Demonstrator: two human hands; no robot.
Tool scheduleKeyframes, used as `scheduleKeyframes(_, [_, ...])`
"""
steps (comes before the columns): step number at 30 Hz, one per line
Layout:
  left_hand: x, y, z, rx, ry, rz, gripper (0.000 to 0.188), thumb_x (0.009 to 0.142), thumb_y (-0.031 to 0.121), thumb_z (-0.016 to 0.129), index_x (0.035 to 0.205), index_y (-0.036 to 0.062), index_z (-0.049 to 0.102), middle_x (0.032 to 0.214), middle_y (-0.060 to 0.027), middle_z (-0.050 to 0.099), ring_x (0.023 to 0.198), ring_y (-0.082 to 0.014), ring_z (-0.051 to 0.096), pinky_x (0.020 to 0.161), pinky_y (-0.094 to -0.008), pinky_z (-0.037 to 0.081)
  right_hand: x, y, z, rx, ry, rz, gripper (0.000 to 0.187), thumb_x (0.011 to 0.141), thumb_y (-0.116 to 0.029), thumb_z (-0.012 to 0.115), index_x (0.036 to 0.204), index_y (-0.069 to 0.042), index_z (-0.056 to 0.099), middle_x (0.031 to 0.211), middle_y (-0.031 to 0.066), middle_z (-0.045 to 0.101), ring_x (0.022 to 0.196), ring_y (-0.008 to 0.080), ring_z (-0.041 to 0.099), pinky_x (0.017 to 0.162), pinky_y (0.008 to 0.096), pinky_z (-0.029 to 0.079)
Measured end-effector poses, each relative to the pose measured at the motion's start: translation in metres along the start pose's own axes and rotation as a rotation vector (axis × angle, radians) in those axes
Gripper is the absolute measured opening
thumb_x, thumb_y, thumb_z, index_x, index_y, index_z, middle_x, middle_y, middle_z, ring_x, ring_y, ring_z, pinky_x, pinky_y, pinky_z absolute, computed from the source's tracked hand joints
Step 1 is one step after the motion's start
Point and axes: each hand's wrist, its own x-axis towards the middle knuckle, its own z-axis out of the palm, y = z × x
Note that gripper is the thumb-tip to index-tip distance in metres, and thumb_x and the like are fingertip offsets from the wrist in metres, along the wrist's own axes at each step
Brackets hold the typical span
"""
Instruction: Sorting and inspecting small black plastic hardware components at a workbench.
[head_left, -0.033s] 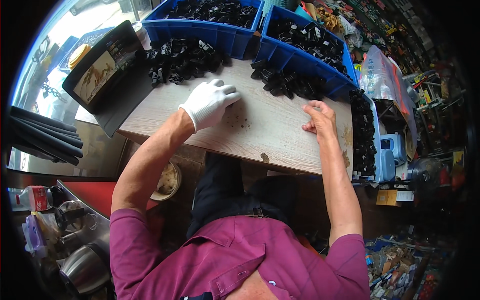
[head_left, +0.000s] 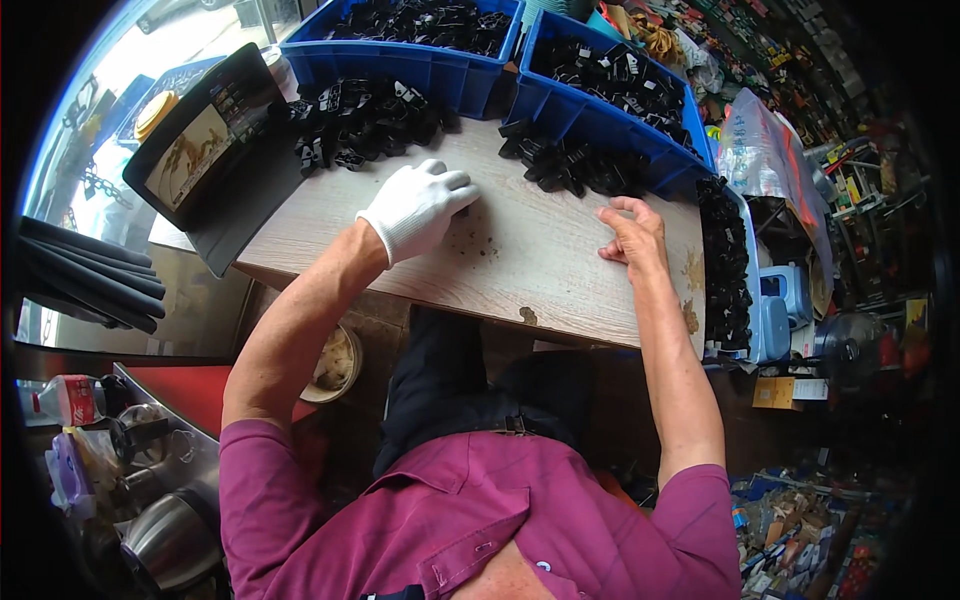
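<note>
Crates of blue plastic line the far edge of the wooden tabletop: the left blue crate and the right blue crate stand side by side, touching at their corners, and each is filled with small black plastic parts. More of the same parts lie loose on the wood in front of them, a left pile spread just before the left crate and a right pile heaped against the wall of the right crate. A further row of black parts runs down the right edge of the table. The left hand, in a white knit glove, rests palm down on the wood just below the left pile, fingers loosely curled, their tips at a small dark piece by the glove's edge; whether it grips that piece cannot be told. The right hand, bare, sits on the tabletop below the right pile with fingers bent and tips pressed to the wood, grasping nothing that shows. Between the two hands the board carries a patch of dark specks. A tablet in a dark folding case leans at the table's left corner, its screen lit. Beneath the table, near the left elbow, stands a round bowl.
</note>
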Motion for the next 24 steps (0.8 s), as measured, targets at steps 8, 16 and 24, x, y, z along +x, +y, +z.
scheduleKeyframes(8, [0.001, 0.018, 0.007, -0.036, 0.119, -0.028, 0.028, 0.088, 0.008, 0.066, 0.116, 0.0083, 0.068, 0.104, -0.0072, 0.071, 0.100, -0.0289, 0.066, 0.082, -0.0417, 0.053, 0.012, -0.012, 0.042, -0.323, 0.052, -0.071, 0.056, 0.081, -0.024, 0.084, 0.129, 0.000, 0.066, 0.067, 0.0050, 0.061, 0.042, 0.0107, 0.049, 0.040, 0.0295, 0.050])
scheduleKeyframes(16, [0.000, 0.023, 0.014, -0.162, 0.209, -0.114, 0.020, 0.089, 0.007, 0.064, 0.108, 0.0086, 0.069, 0.096, -0.0098, 0.073, 0.090, -0.0335, 0.067, 0.078, -0.0446, 0.053, 0.015, -0.023, 0.058, -0.505, 0.101, -0.100, 0.049, 0.076, -0.027, 0.084, 0.117, -0.002, 0.072, 0.098, 0.0124, 0.075, 0.065, 0.0207, 0.070, 0.043, 0.0333, 0.059])
scheduleKeyframes(24, [0.000, 0.033, 0.014, -0.492, 0.414, -0.296, 0.025, 0.091, 0.006, 0.061, 0.114, 0.0048, 0.071, 0.102, -0.0167, 0.073, 0.093, -0.0383, 0.069, 0.084, -0.0445, 0.056, -0.005, -0.017, 0.033, -0.298, -0.124, -0.018, 0.036, 0.079, -0.022, 0.083, 0.103, 0.000, 0.067, 0.078, 0.0096, 0.067, 0.045, 0.0144, 0.055, 0.040, 0.0317, 0.051])
